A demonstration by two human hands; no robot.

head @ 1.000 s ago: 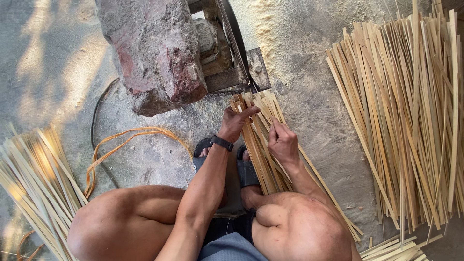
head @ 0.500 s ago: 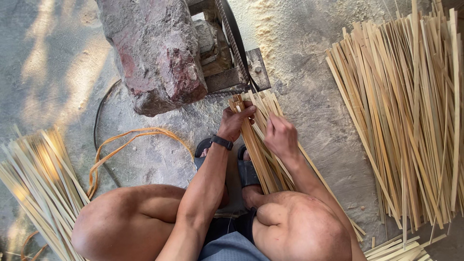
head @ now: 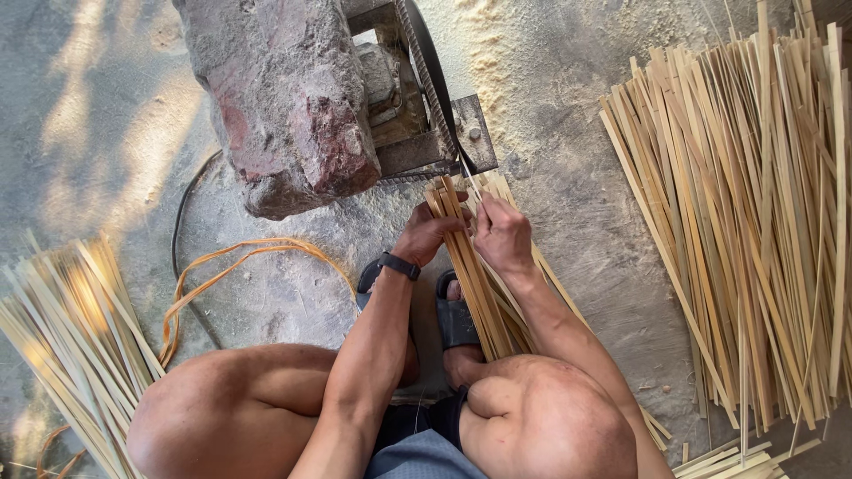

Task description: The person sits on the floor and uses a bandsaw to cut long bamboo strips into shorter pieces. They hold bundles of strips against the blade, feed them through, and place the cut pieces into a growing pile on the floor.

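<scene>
We crouch on a dusty floor [head: 106, 133], a big stack [head: 754, 231] of split bamboo filling the right of the frame and a smaller pile [head: 62, 346] fanning out at lower left. At top centre a rough stone [head: 284, 98] sits against a belt-driven cutter [head: 426, 98], sawdust spread to its right. Between our knees lies a bundle [head: 484, 293] of strips, its long axis running from bottom right up toward the cutter's plate, its top ends just below that plate. Our left hand [head: 429, 232], a dark band on the wrist, closes around the bundle's left edge near those ends. Our right hand [head: 503, 232], just beside it and equally near the plate, pinches a strip or two at the top of the bundle. Open floor lies to the right of the bundle; the stone crowds its left. An orange strap [head: 240, 262] loops at centre left, well apart.
</scene>
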